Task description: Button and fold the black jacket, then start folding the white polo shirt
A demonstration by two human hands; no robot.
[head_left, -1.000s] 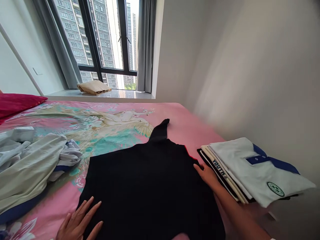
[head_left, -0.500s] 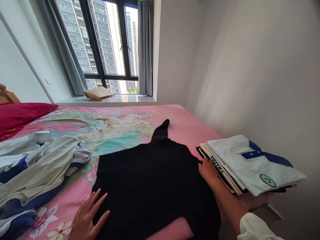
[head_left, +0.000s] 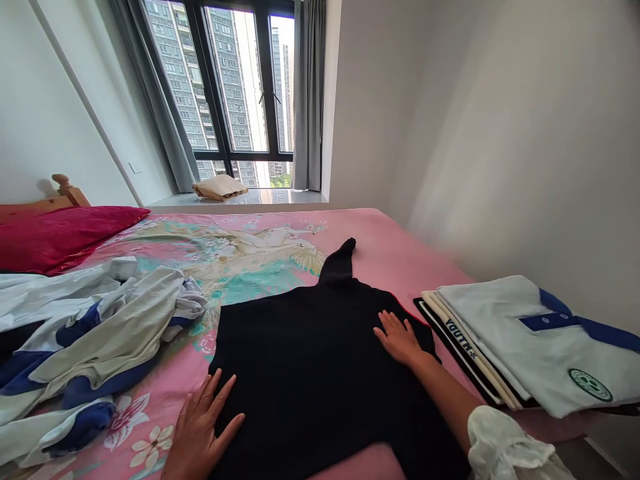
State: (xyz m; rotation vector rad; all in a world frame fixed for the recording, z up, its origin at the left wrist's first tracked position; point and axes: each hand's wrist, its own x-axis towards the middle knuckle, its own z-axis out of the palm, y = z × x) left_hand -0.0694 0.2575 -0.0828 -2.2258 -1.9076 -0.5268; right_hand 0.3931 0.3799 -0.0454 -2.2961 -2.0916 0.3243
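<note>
A black garment (head_left: 320, 360), which looks like a shirt, lies spread on the bed with one sleeve stretched toward the far side. Its right edge carries a thin red line. My left hand (head_left: 200, 420) rests on its left edge, fingers spread, partly over the bedsheet. Flat on the upper right part of the garment lies my right hand (head_left: 400, 339), palm down with fingers extended. Neither hand grips the cloth. Beside my right forearm sits a stack of folded shirts (head_left: 510, 347), a white polo with a blue collar on top.
Crumpled white and blue clothes (head_left: 110, 340) lie in a heap on the left. Behind them is a red pillow (head_left: 85, 233). The pink floral bedsheet (head_left: 265, 257) runs back to a window sill holding a beige folded bundle (head_left: 220, 187). A wall (head_left: 500, 147) borders the right.
My right hand has moved from the garment's right edge inward onto its surface, its fingers now flat. My left hand stays at the left edge. The camera view has turned slightly left.
</note>
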